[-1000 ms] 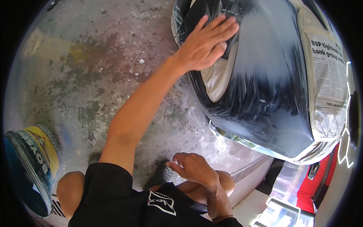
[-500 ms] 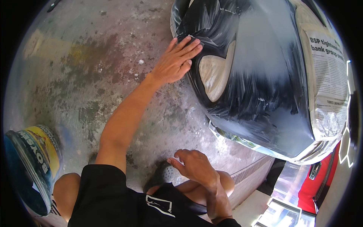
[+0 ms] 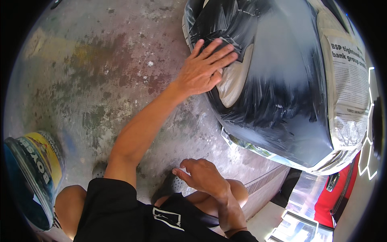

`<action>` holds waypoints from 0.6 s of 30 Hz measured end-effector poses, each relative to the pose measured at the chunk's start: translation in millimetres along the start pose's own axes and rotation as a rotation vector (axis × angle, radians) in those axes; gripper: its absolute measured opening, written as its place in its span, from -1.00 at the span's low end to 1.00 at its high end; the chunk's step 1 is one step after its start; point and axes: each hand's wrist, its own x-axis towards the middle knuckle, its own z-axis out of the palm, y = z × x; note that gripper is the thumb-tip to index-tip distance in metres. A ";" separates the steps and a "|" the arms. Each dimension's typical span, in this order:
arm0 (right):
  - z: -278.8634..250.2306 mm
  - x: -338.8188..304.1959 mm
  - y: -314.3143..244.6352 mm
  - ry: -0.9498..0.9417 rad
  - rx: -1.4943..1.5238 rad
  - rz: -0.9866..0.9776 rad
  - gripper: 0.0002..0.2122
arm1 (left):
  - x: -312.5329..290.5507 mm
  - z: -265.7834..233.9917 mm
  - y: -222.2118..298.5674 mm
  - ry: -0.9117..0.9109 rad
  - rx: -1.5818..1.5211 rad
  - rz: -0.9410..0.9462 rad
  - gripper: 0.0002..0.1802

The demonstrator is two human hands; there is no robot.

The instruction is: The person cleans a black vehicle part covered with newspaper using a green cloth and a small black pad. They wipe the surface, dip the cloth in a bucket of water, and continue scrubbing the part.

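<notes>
My left hand (image 3: 203,70) lies flat on a car bumper (image 3: 278,109), fingers spread near a masked oval opening (image 3: 233,82). The bumper is black with grey hazy patches and pale streaks. Under and just beyond the fingertips shows a dark, sharp-edged flat patch (image 3: 233,42); whether it is a loose sheet such as sandpaper or part of the bumper I cannot make out. My right hand (image 3: 203,177) hangs by my bent knee, its fingers loosely curled, thumb apart, and nothing visible in it.
Newspaper (image 3: 348,76) and pale tape cover the car's right side. A bucket (image 3: 34,181) with a yellow and dark label stands at the lower left on the stained concrete floor (image 3: 100,92). A red bag-like item (image 3: 338,193) and a glossy, reflective item (image 3: 296,228) are at the lower right.
My left hand has slid right across the bumper, from its left edge to over the top of the masked opening. My right hand has shifted only slightly.
</notes>
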 end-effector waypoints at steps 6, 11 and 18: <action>-6.2 0.9 3.9 -0.030 -0.084 0.030 -0.58 | 2.2 -2.6 21.5 0.015 -0.077 -0.029 -0.31; -5.2 -0.6 0.1 0.016 -0.061 -0.012 -0.58 | 5.3 -3.3 30.3 0.032 -0.054 -0.083 -0.34; -2.5 -4.6 3.3 -0.014 -0.086 0.012 -0.57 | 11.4 -2.3 23.4 0.095 0.043 -0.062 -0.33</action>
